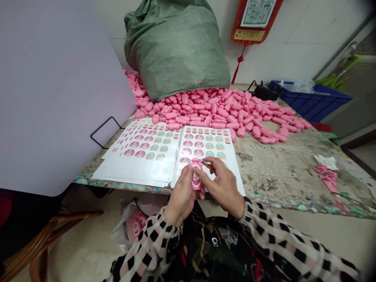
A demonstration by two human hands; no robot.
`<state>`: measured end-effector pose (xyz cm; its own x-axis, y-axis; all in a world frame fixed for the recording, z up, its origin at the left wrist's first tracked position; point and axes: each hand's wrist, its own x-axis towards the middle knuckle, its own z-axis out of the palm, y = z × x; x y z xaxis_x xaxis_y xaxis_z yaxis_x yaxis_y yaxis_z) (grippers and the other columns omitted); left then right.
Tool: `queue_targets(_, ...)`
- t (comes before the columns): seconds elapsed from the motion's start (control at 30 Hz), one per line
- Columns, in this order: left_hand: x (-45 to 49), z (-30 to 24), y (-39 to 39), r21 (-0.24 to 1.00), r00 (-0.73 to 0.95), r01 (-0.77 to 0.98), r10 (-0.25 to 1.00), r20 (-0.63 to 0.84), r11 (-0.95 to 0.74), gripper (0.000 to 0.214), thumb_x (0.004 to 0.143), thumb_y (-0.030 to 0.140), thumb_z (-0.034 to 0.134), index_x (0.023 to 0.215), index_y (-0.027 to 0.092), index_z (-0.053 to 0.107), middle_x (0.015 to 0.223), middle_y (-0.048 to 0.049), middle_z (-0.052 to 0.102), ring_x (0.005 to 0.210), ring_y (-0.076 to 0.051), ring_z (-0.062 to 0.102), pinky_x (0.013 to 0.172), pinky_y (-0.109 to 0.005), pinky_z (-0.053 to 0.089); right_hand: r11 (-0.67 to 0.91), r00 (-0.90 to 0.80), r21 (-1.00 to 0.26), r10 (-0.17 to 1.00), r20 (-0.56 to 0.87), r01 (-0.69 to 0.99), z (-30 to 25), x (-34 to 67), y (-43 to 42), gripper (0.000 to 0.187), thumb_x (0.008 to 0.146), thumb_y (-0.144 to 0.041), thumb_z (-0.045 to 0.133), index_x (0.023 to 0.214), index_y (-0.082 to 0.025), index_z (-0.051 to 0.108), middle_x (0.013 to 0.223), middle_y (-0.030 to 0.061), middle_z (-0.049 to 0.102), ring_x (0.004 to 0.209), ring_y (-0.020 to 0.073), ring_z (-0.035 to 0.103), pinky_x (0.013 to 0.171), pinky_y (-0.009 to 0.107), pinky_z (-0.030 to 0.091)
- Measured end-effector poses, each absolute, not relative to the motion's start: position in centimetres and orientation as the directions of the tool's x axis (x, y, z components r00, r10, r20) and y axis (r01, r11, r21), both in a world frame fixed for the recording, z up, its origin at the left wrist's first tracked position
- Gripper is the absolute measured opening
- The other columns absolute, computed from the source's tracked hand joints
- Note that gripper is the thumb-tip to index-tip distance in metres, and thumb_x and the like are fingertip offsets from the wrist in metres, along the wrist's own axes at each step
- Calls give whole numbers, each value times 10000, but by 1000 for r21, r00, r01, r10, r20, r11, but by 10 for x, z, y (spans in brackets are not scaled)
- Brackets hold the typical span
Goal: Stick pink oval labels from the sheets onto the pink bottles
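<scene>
My left hand (pixel 180 196) and my right hand (pixel 222 184) meet over the table's near edge, both closed around a small pink plastic piece (pixel 196 176) with a round sticker on its front. The right hand also pinches a thin tool (pixel 205 163) between thumb and finger. Just beyond the hands lies a white sticker sheet (pixel 205 147) with rows of pink and green round stickers. A stack of similar sticker sheets (pixel 141 150) lies to its left. A big heap of pink plastic pieces (pixel 217 111) covers the far part of the table.
A stuffed green sack (pixel 176 47) rests on the heap at the back. A large white board (pixel 53 90) stands at the left. The paint-stained table (pixel 288 172) has pink scraps (pixel 327 176) at right. A blue crate (pixel 311 102) sits behind. A plastic bag (pixel 132 227) lies under the table.
</scene>
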<state>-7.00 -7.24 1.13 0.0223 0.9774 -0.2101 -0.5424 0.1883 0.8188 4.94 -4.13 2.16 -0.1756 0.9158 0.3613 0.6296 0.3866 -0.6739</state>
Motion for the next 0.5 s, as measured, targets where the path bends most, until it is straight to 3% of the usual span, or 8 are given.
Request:
queue_targets(0.2, -60, -2, -89, 731, 75, -603, 935, -346, 319, 374, 817, 554, 449, 893, 188, 467, 585, 30, 510, 423, -81, 457, 338, -166, 304, 354, -189, -803, 935, 299, 480, 0, 40, -42, 267, 884, -410, 428, 1035, -230, 556, 902, 27, 632, 753, 149, 577, 664, 259, 433)
queue_targets(0.3, -68, -4, -98, 696, 111, -611, 912, -395, 376, 425, 789, 597, 457, 913, 191, 467, 561, 35, 498, 401, -74, 429, 320, -153, 270, 392, -266, -807, 916, 299, 442, -1, 40, -47, 249, 852, -395, 498, 1026, -228, 559, 891, 20, 622, 736, 141, 562, 673, 254, 432)
queue_targets(0.5, -89, -4, -122, 760, 107, -518, 911, -399, 393, 433, 783, 601, 461, 972, 211, 453, 528, 57, 480, 336, -45, 314, 304, -147, 242, 340, -419, -886, 888, 192, 315, 1, 27, -58, 206, 880, -367, 455, 963, -221, 574, 795, -6, 615, 691, 121, 544, 637, 228, 426)
